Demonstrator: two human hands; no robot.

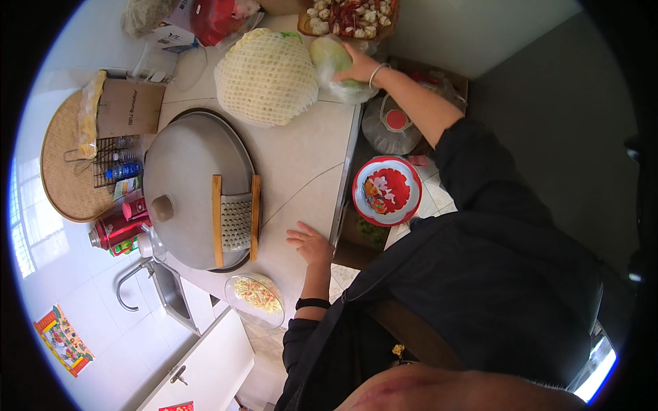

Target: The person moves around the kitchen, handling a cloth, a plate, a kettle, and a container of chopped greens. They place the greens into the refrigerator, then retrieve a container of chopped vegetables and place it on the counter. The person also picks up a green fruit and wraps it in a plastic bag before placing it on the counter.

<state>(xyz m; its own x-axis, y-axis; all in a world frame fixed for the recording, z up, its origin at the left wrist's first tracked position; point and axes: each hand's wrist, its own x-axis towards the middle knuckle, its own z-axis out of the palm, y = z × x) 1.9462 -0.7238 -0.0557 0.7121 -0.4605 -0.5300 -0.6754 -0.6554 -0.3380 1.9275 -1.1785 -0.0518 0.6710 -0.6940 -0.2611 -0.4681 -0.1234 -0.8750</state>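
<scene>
My right hand, a thin bangle on its wrist, grips a pale green cabbage wrapped in clear plastic at the far end of the white counter. Right beside the cabbage lies a big round melon in yellow foam netting. My left hand, with a black band on its wrist, rests flat and empty on the counter near its edge, fingers spread. A wooden-framed metal grater lies just left of that hand, on a large grey metal pot lid.
A glass bowl of shredded vegetable sits near my left forearm. Below the counter edge stand a red-and-white enamel basin and a clear plastic jug with a red cap. A tray of chillies and garlic, a woven tray, a red flask and a sink tap line the surroundings.
</scene>
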